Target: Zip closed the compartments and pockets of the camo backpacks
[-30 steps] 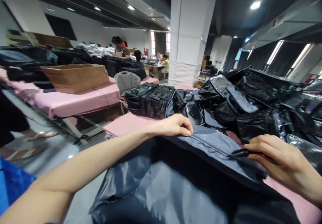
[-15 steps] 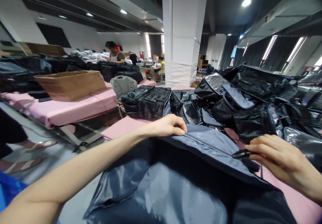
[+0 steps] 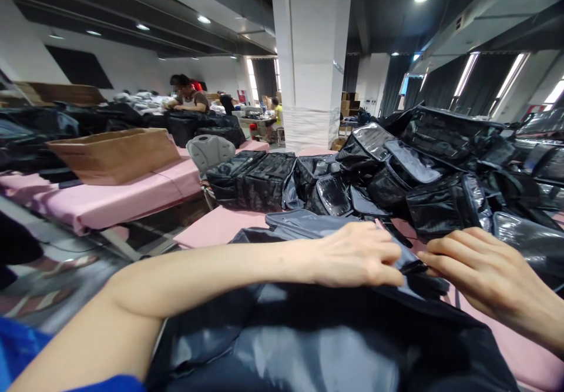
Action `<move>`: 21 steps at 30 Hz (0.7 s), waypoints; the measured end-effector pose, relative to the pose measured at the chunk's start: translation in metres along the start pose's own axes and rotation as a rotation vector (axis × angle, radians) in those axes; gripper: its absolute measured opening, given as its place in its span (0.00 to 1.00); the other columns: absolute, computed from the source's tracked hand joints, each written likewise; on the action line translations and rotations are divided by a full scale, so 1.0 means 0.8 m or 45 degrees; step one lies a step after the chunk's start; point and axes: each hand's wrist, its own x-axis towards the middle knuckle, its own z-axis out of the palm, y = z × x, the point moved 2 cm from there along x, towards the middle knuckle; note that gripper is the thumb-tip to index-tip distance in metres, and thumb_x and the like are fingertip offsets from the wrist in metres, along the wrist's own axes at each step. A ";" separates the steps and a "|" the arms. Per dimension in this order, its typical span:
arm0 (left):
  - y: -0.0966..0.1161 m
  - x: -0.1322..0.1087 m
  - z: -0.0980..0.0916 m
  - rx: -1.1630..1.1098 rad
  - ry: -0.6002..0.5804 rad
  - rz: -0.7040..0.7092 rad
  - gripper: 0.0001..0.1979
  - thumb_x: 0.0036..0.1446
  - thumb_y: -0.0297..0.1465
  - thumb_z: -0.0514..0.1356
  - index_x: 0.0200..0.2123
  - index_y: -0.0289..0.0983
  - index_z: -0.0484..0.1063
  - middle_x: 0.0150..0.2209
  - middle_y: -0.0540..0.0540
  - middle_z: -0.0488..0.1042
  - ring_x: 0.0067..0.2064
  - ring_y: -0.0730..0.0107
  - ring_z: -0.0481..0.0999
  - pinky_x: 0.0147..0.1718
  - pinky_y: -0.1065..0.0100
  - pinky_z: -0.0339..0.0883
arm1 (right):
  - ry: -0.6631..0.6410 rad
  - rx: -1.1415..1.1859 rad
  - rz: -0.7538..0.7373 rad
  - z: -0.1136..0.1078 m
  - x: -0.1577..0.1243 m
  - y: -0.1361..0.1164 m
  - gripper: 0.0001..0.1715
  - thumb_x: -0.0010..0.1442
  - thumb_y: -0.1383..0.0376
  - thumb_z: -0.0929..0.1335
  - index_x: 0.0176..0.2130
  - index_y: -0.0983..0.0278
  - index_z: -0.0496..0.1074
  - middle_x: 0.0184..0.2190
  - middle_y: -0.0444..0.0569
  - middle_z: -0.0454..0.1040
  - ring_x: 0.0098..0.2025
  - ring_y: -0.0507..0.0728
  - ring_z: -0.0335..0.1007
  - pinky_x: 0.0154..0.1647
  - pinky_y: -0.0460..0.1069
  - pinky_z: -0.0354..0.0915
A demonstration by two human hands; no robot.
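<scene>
Cardboard box (image 3: 123, 160) on pink left table (image 3: 138, 197), near right edge. Dark bags (image 3: 187, 129) heaped behind box, toward far edge. Grey chair (image 3: 210, 151) just off same table's right edge. Pile of black bags (image 3: 436, 204) across far side of pink right table (image 3: 215, 223). White pillar (image 3: 311, 57) beyond far edge, lower part wrapped in plastic film (image 3: 308, 129). Person in apron (image 3: 194, 101) behind dark bags; person in yellow top (image 3: 277, 113) farther back.

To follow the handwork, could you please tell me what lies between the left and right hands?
The head view shows a small black piece there, pinched by the right hand and close to the left hand, with grey fabric beside it.
</scene>
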 end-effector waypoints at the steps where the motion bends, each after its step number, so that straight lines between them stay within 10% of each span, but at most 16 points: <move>1: 0.003 0.010 0.003 0.042 -0.011 0.078 0.10 0.63 0.30 0.52 0.38 0.42 0.74 0.33 0.47 0.70 0.34 0.70 0.65 0.30 0.66 0.54 | 0.007 0.014 0.004 0.000 0.001 0.001 0.14 0.65 0.73 0.57 0.41 0.64 0.68 0.36 0.47 0.72 0.35 0.52 0.63 0.35 0.49 0.56; 7: 0.008 0.038 0.011 0.088 -0.041 0.244 0.17 0.62 0.24 0.47 0.25 0.36 0.71 0.31 0.43 0.69 0.32 0.69 0.66 0.28 0.65 0.54 | 0.013 0.093 0.020 0.005 -0.001 0.002 0.15 0.66 0.71 0.55 0.35 0.63 0.67 0.32 0.47 0.72 0.32 0.52 0.63 0.32 0.49 0.56; 21: -0.009 0.016 0.024 -0.304 -0.094 -0.256 0.07 0.61 0.29 0.49 0.35 0.36 0.66 0.34 0.44 0.66 0.35 0.69 0.67 0.39 0.68 0.63 | 0.175 0.198 0.174 0.009 -0.013 0.004 0.09 0.64 0.69 0.62 0.44 0.62 0.69 0.33 0.48 0.72 0.32 0.51 0.66 0.32 0.46 0.62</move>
